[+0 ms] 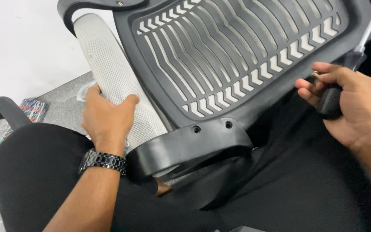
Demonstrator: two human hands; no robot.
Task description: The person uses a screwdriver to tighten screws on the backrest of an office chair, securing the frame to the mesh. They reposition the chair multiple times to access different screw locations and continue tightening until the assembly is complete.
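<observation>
Surroundings: a grey speckled floor (63,96) shows at the left of the frame under a white wall (18,43); a curved black plastic chair part (5,109) lies at the left edge, with a piece of red, green and white patterned cloth (33,108) just beside it.
In the way: the person's black-trousered legs (35,172) fill the lower frame, and the chair piece rests across them, hiding most of the floor.
Chair piece: a black plastic chair back panel with wavy ribbed slots and a row of chevron cut-outs (237,47) fills the upper middle of the frame (its top runs out of view).
Long axis: the panel's lower edge slants from lower middle up to the upper right.
Padded edge: a white mesh-covered padded roll (112,73) runs along the panel's left side, from the upper left down toward the centre.
Bracket: a black moulded plastic arm bracket with two screw holes (194,144) sits at the panel's lower corner, in the centre of the frame.
Left hand: the left hand (106,116), with a dark metal link wristwatch (103,161) on its wrist, is wrapped around the white roll, fingers curled over it, left of the bracket.
Right hand: the right hand (353,105), at the right edge, is closed round the black textured grip of a screwdriver with a clear upper handle (344,81).
Screwdriver axis: it slants from the fist up to the upper right corner, just beside the panel's right edge; its tip cannot be made out.
</observation>
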